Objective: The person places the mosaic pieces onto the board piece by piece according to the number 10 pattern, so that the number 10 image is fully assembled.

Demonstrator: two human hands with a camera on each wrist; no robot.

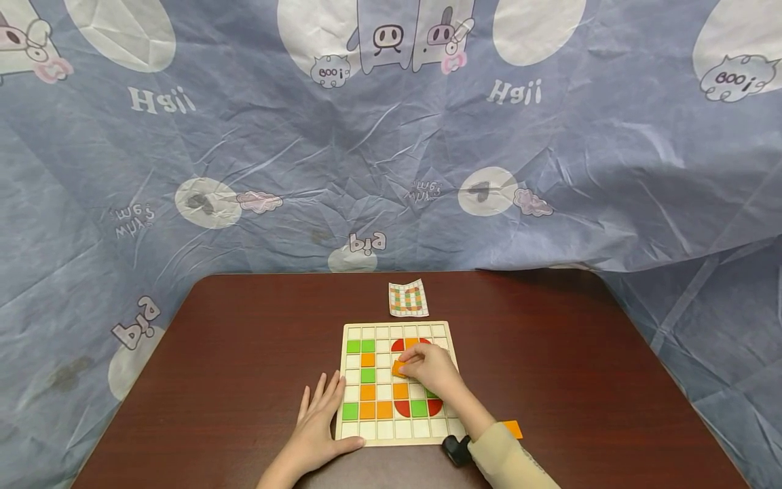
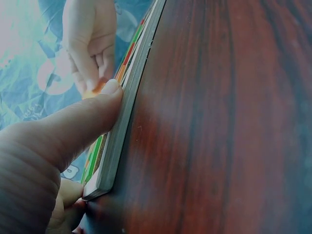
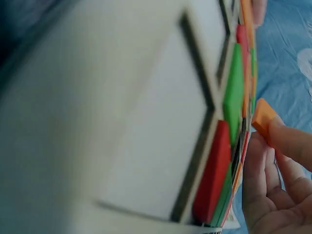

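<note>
A cream wooden grid board (image 1: 369,430) lies on the table, with green, orange and red tiles set in several of its cells. My right hand (image 1: 436,372) is over the board's right half and pinches an orange square tile (image 1: 399,369) between thumb and fingers. In the right wrist view that tile (image 3: 263,117) is held tilted at the fingertips. At the board's lower left corner, my left hand (image 1: 316,426) spreads its fingers along the left edge. Its thumb (image 2: 95,114) rests at the near edge. The right hand and forearm hide some right-hand cells.
Behind the board lies a small creased paper (image 1: 408,300) printed with a coloured grid pattern. An orange piece (image 1: 512,428) is partly hidden by the right sleeve. A black object (image 1: 455,450) shows near the right wrist. A patterned blue-grey cloth (image 1: 366,149) hangs behind the dark table (image 1: 263,339).
</note>
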